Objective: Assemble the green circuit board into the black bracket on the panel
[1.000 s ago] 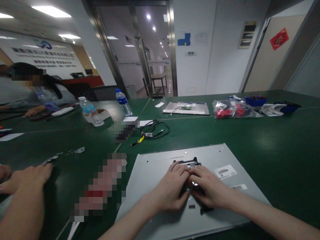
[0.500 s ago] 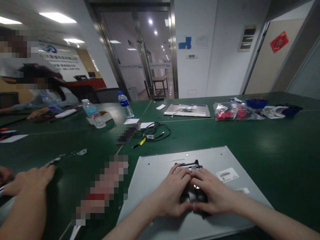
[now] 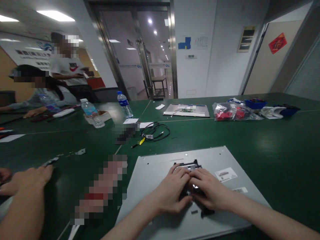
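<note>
A flat grey metal panel [image 3: 150, 186] with white labels lies in front of me on the green table. On it sits a black frame-like part with metal pieces [image 3: 188, 164], mostly covered by my hands. My left hand [image 3: 173, 190] curls its fingers over the part's left side. Over the right side bends my right hand [image 3: 210, 188], its fingertips meeting those of the left. A small dark piece [image 3: 194, 212] lies on the panel just below the hands. What the fingertips press on is hidden.
A co-worker's hand [image 3: 32, 176] rests on the table at left. Further back are coiled black cables [image 3: 156, 131], two water bottles [image 3: 125, 104], a thin panel with a circuit board [image 3: 186, 110], a plastic bag with red items [image 3: 232, 112] and blue trays [image 3: 255, 104].
My right thumb has drawn away from the left one, and the small dark piece now shows below the hands. In the background, a standing person has come into fuller view.
</note>
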Available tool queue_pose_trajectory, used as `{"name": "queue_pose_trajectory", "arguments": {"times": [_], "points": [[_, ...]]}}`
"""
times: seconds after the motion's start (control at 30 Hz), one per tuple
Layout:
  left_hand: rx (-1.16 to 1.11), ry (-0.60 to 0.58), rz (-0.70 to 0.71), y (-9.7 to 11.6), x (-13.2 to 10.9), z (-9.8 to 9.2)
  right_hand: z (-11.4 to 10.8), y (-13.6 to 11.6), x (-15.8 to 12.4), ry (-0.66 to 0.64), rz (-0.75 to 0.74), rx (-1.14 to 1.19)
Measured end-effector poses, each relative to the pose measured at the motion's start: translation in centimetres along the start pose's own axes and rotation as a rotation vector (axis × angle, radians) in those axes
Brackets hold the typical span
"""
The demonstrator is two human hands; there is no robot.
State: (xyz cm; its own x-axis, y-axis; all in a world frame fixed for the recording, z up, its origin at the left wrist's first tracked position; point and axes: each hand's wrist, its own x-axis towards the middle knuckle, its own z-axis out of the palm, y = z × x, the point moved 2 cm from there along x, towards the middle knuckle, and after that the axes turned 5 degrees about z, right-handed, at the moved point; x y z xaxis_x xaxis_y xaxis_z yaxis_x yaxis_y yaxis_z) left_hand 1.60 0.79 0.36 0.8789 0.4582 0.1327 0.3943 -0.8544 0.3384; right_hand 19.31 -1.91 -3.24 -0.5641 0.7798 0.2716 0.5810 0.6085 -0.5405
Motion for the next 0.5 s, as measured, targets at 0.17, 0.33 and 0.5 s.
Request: {"name": "queue_pose_trajectory", "arguments": {"times": [0.17, 0.33, 0.5], "points": [[0.028, 0.016, 0.001, -0.05, 0.06, 0.37, 0.41, 0.26, 0.04, 0.021, -0.001, -0.004], [0.026, 0.025, 0.016, -0.03, 0.08, 0.44, 0.26, 0.35, -0.07, 0.015, -0.011, 0.005], [0.027, 0.031, 0.021, -0.08, 0.12, 0.6, 0.13, 0.47, -0.16, 0.002, -0.016, 0.007]]}}
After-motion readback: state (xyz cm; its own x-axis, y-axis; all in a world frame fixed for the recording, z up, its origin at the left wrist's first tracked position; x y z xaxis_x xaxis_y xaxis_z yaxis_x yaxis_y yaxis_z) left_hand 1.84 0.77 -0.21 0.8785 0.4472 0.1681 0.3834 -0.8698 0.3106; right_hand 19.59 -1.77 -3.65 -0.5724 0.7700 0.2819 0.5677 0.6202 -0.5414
